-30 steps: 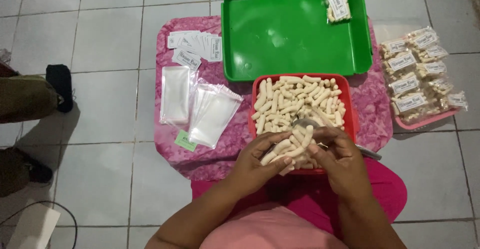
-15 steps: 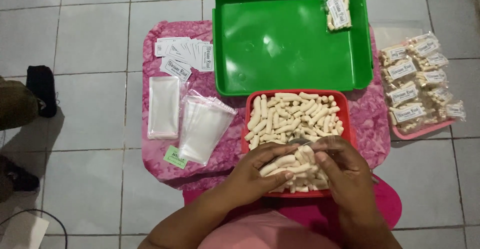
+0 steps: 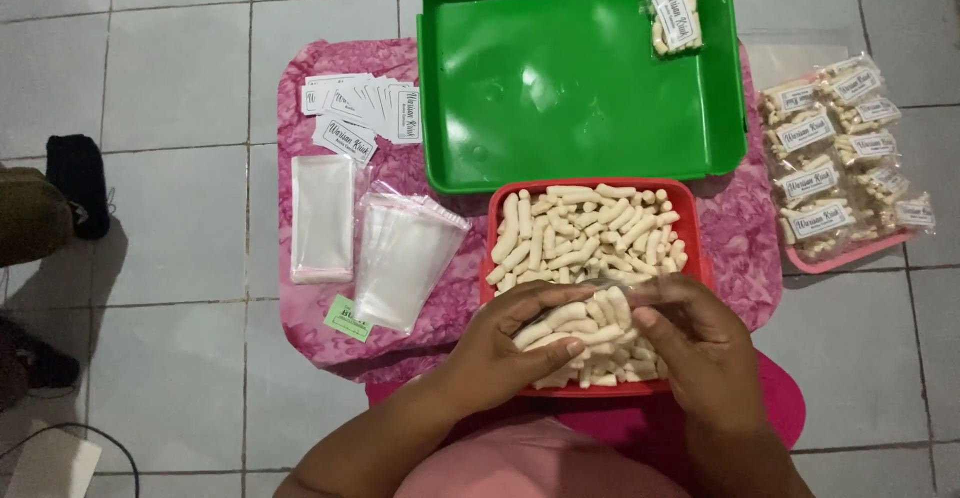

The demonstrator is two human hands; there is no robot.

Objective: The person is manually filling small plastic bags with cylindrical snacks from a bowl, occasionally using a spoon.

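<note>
Both hands cupped over the red tray (image 3: 694,220) — left hand (image 3: 505,343) and right hand (image 3: 700,343) clutching a bundle of pale snack sticks (image 3: 585,323) — loose grip risks sticks slipping back or snapping.

Only 1 view: head-worn, looking steeply down from close above the red tray (image 3: 694,220), green tray (image 3: 580,148) just beyond, tiled floor (image 3: 180,68) around.

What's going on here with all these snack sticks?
A person seated on the tiled floor holds a bunch of pale snack sticks between the left hand and right hand, over a red tub full of them. One filled packet lies in the green tray.
</note>
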